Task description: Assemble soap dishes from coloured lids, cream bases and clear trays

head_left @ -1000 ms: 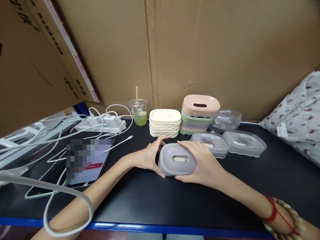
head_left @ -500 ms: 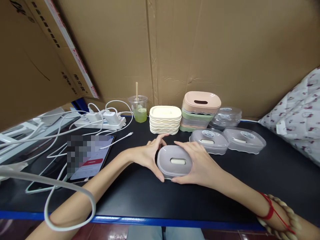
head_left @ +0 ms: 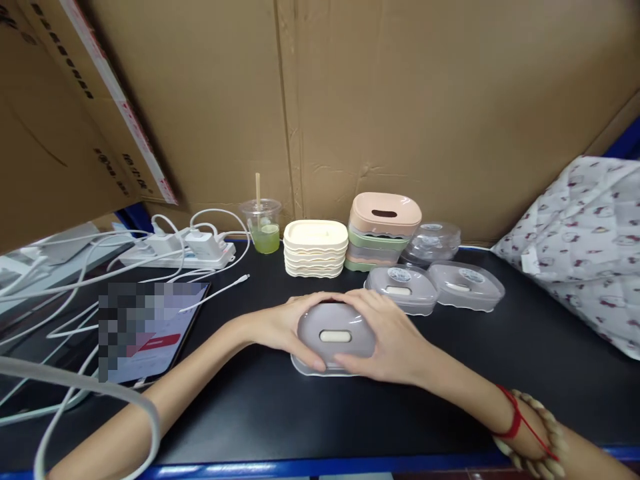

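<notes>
A grey oval box (head_left: 336, 350) with a cream piece in the slot of its lid rests on the black table near the middle. My left hand (head_left: 285, 328) is wrapped round the box's left side, thumb on the front of the lid. Round the right side curls my right hand (head_left: 390, 337), its thumb also on the lid's front. Both hands' fingertips come close together at the back edge. A clear rim shows below the grey lid at the front left.
Behind stand stacked cream trays (head_left: 316, 248) and a stack of coloured boxes (head_left: 384, 230). Two grey boxes (head_left: 403, 290) sit back right. A drink cup (head_left: 265, 230), power strip (head_left: 225, 257), tablet (head_left: 160, 340) and loose cables lie left; a patterned cloth (head_left: 585, 247) is at right.
My thumbs have moved onto the front of the lid, and the lid looks shifted and tilted over its clear rim. The whole view has shifted slightly.
</notes>
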Tool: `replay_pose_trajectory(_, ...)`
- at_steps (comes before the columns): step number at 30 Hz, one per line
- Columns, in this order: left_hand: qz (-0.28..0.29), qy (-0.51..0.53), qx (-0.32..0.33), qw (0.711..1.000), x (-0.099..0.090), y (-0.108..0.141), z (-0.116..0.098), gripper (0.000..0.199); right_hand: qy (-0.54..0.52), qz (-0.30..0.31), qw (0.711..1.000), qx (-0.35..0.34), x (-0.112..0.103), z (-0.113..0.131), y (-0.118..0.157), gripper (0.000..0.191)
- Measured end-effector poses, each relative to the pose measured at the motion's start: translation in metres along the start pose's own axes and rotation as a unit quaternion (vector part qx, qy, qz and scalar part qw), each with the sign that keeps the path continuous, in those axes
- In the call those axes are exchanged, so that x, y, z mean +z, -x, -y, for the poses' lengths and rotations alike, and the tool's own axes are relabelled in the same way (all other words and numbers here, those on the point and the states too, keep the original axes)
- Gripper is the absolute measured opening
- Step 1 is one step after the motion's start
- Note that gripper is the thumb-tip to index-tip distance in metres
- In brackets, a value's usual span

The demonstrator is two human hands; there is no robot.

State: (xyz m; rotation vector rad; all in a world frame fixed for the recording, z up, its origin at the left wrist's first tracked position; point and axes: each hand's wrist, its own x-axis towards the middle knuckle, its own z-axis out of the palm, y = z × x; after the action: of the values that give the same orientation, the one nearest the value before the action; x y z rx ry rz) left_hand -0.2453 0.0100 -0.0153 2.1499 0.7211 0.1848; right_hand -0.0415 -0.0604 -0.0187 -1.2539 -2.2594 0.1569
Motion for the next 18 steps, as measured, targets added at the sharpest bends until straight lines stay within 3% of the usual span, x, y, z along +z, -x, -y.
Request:
replay_pose_trajectory(3, 0.009, -0.029, -0.040, 0.999, -0.003, 0.001, -0.001, 0.101, 0.071, -0.175, 0.982, -0.001, -0.038, -0.025, -0.010, 0.020)
replay_pose_trajectory(5, 0.009, -0.045, -0.054, 0.997, -0.005, 0.003, -0.001, 0.103, 0.156, -0.282, 0.945, 0.053, -0.066, -0.053, -0.015, 0.020)
replay_pose_trajectory(7, -0.002, -0.064, -0.060, 0.996, -0.008, 0.005, -0.001, 0.102, 0.206, -0.313, 0.917, 0.135, -0.089, -0.087, -0.019, 0.023)
replay_pose_trajectory(10, -0.035, -0.088, -0.074, 0.993, -0.013, 0.008, 0.002, 0.094, 0.209, -0.243, 0.926, 0.200, -0.111, -0.137, -0.026, 0.054)
replay_pose_trajectory(13, -0.072, -0.098, -0.080, 0.989, -0.016, 0.008, 0.006, 0.085, 0.181, -0.094, 0.949, 0.239, -0.122, -0.169, -0.039, 0.078)
replay_pose_trajectory(15, -0.084, -0.098, -0.074, 0.989, -0.017, 0.008, 0.010, 0.085, 0.160, -0.013, 0.960, 0.230, -0.127, -0.177, -0.048, 0.081)
replay_pose_trajectory(18, -0.093, -0.090, -0.072, 0.989, -0.016, 0.008, 0.014, 0.093, 0.143, 0.035, 0.969, 0.199, -0.133, -0.177, -0.053, 0.074)
